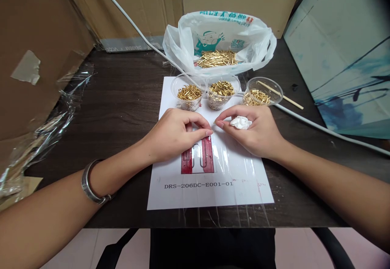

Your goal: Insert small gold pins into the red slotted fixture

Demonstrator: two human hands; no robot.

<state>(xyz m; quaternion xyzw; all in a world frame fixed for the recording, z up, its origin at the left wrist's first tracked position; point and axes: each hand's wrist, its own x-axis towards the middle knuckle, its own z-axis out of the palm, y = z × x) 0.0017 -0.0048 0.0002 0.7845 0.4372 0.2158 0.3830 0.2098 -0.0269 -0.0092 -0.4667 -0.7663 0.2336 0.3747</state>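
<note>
My left hand [179,133] is closed in a pinch over the white printed sheet [210,198]; anything between its fingertips is too small to make out. Facing it, my right hand [256,129] pinches a tiny gold-coloured piece [214,122] between thumb and forefinger. A crumpled white wad [241,122], tissue-like, is tucked in that same hand. The two sets of fingertips are close together but apart. Just below them, a red printed picture [207,157] shows on the sheet, partly covered by my left hand. Behind the hands stand clear plastic cups of small brass-coloured parts.
The left cup [188,94], middle cup [221,92] and right cup [262,92] stand in a row. A wooden stick [291,100] leans out of the right one. Further back, a white plastic bag [175,41] holds longer gold pins [217,59]. A white cable [332,129] crosses the table.
</note>
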